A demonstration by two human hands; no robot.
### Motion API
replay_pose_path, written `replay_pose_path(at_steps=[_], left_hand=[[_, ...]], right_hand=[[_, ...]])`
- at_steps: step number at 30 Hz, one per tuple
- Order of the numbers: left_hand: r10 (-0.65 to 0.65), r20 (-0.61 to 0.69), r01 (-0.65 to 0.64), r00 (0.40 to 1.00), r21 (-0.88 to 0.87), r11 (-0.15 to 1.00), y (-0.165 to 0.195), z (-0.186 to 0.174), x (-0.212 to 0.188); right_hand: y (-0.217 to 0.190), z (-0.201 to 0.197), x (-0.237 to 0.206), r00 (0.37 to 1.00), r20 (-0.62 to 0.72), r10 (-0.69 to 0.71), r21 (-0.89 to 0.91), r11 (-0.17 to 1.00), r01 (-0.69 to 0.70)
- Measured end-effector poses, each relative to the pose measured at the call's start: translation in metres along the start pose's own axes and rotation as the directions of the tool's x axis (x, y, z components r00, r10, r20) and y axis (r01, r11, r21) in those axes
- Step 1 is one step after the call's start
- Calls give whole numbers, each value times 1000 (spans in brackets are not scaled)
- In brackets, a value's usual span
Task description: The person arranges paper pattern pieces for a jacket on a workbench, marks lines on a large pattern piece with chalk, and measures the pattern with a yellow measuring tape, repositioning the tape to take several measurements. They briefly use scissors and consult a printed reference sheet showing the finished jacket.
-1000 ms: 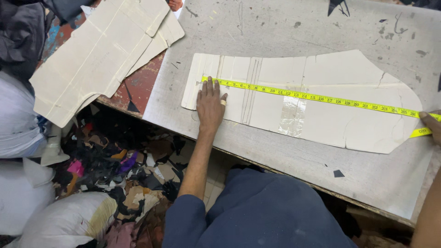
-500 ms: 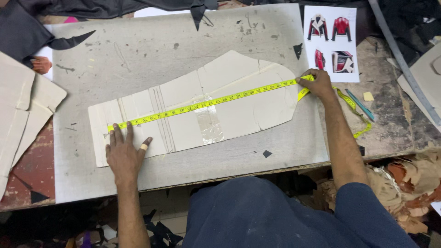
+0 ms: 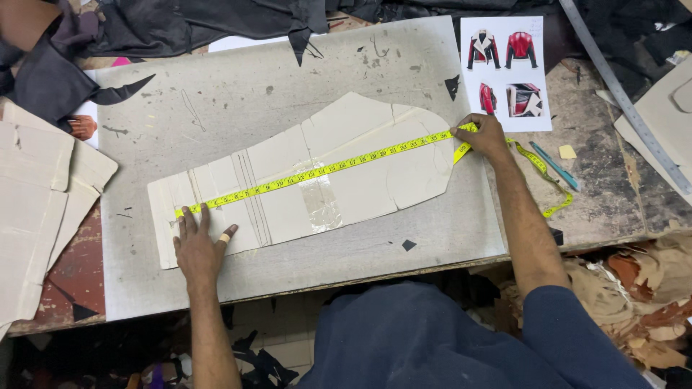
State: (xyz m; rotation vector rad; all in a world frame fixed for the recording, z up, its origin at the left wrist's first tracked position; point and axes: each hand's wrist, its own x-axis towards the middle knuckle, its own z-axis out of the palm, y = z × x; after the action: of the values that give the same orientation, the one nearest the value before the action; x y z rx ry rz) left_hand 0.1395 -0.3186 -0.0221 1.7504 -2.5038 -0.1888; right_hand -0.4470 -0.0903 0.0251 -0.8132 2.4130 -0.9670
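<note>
Left hand [image 3: 196, 248] unmoved, right hand [image 3: 484, 137] still pinning yellow tape measure [image 3: 324, 171], view shifted

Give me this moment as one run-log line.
left hand: pins tape end on pattern | right hand: holds yellow measuring tape taut at far edge | cardboard pattern piece: flat on grey board

Worn grey desk [image 3: 288, 94] with a scuffed wooden edge, evenly lit; below it, floor [image 3: 634, 302] littered with tan and black scraps.
</note>
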Motion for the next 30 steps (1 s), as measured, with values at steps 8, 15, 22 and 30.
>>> replay_pose_path(at_steps=[8,15,22,30], left_hand=[[17,-46,-21,999,-106,994,6,4,-12],[22,-117,-35,993,-109,993,13,8,-14],[-2,-192,-23,981,-128,992,15,9,-22],[10,-204,-34,979,-116,993,14,10,-19]], right_hand=[[15,8,-18,937,-263,-228,-73,974,217],[59,-24,-40,747,-447,-492,-246,871,426],[148,-92,-75,825,-417,-382,-593,802,71],[162,-95,-85,818,-394,-420,-578,805,135]])
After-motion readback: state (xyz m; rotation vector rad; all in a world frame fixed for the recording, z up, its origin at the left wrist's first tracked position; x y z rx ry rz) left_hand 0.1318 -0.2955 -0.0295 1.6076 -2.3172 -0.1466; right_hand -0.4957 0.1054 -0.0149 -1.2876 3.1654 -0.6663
